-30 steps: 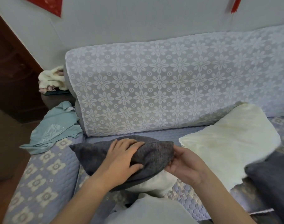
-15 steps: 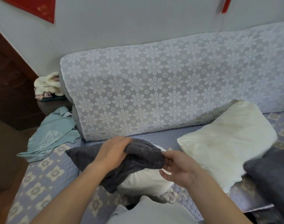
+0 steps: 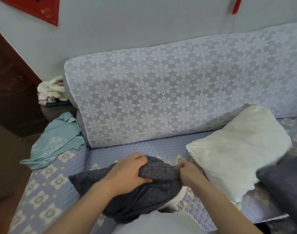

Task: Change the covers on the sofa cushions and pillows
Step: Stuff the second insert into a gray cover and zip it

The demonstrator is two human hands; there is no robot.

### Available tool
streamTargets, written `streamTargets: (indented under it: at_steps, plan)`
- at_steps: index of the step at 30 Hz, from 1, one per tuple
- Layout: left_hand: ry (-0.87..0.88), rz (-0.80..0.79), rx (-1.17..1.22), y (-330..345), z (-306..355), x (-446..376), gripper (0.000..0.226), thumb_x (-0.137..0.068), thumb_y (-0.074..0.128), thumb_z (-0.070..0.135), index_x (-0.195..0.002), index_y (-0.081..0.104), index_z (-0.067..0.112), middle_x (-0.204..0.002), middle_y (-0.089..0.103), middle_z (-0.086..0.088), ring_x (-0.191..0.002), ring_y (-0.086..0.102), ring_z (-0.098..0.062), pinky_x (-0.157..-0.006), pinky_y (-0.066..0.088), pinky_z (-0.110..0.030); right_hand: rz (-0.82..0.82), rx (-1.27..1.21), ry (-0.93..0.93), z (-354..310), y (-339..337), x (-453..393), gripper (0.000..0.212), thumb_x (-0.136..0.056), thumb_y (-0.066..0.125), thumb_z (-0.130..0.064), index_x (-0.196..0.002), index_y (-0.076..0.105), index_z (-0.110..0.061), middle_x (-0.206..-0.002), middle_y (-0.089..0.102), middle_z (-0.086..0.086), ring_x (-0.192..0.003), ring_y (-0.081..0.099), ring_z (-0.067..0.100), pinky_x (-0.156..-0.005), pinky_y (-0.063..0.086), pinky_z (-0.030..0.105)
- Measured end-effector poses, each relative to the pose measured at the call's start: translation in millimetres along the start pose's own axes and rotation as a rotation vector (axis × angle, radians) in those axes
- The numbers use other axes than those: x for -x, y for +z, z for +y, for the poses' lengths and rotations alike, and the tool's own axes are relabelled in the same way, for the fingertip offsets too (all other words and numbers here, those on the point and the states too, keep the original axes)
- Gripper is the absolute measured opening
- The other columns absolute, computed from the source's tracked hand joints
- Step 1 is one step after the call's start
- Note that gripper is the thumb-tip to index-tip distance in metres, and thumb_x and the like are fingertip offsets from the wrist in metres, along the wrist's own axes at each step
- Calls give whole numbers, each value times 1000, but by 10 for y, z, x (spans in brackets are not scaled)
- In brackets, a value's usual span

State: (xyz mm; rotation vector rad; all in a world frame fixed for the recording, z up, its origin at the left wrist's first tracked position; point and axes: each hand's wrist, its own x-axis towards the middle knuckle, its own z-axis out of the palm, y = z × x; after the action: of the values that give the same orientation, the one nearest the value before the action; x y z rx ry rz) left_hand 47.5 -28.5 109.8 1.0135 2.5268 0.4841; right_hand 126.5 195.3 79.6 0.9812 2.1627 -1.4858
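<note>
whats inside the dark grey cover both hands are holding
A white pillow insert shows at the open right end of the dark grey cover, below the right hand. The left hand bunches the fabric on top. The rest of the insert is hidden inside.

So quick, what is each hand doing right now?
Left hand: closed, gripping the dark grey woven pillow cover.
Right hand: closed, pinching the same cover's edge.

Both hands [image 3: 127,173] on grey cover [image 3: 141,196]
</note>
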Motion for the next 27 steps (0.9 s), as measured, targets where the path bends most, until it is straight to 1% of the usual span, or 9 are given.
streamTargets:
  at_steps: [4,6,9,11,13,16,19,23,27]
  plan:
    - [-99,44,-150,135,-21,166,83,-75,50,85,-146,35,43,-150,35,16,-137,34,-9,-115,32,-32,221,80,-445,-37,-218,91,17,-97,57,-13,-92,62,-29,-95,60,-14,-98,61,9,-73,40,16]
    - [-159,77,-209,220,31,161,91,-74,47,87,-152,27,43,-155,32,11,-142,31,-15,-119,27,-37,-27,120,-622,-163,-203,261,25,-95,62,-38,-120,60,-35,-118,58,-21,-108,54,-5,-87,40,8]
    - [-183,132,-283,315,141,153,98,-75,43,87,-156,21,37,-158,32,3,-145,29,-21,-122,21,-43,-175,835,-749,-110,-38,216,85,-79,65,-66,-151,33,-36,-136,46,-15,-124,44,8,-101,38,24]
    - [-164,217,-352,338,103,288,96,-78,42,85,-157,23,33,-157,34,-3,-147,28,-27,-124,17,-48,-139,949,-669,-62,-56,91,84,-75,66,-68,-148,37,-37,-129,51,-10,-120,48,16,-100,42,34]
    - [-178,409,-347,396,-91,551,89,-80,51,77,-152,41,27,-150,42,-12,-142,35,-37,-119,24,-55,-125,881,-688,-22,-122,-29,51,-78,65,-66,-119,58,-37,-107,57,-11,-106,53,16,-91,46,35]
    - [-447,725,-175,654,-525,978,85,-77,68,58,-148,48,16,-147,39,-25,-135,37,-46,-110,35,-60,-8,698,-619,2,-183,-107,32,-86,69,-49,-74,45,-30,-76,52,-12,-82,56,19,-72,44,36]
    - [-813,599,168,960,-713,1107,105,-78,83,38,-159,17,29,-159,18,-26,-145,25,-45,-111,33,-56,102,419,-494,-122,-170,-174,15,-89,70,-37,-86,60,-26,-83,67,-4,-87,63,26,-75,46,38]
    - [-775,300,601,1150,-456,863,125,-76,82,48,-160,-9,30,-167,-11,-4,-155,-1,-27,-118,26,-42,-68,-4,-504,-641,58,-108,22,-83,74,-39,-98,71,-23,-92,76,-5,-93,70,17,-89,54,44]
    - [-727,548,636,987,-375,594,123,-60,70,55,-160,8,17,-164,9,-9,-151,18,-29,-118,25,-34,-375,-430,-484,-1142,392,103,22,-95,67,-17,-115,70,-9,-108,76,10,-105,71,27,-96,55,45]
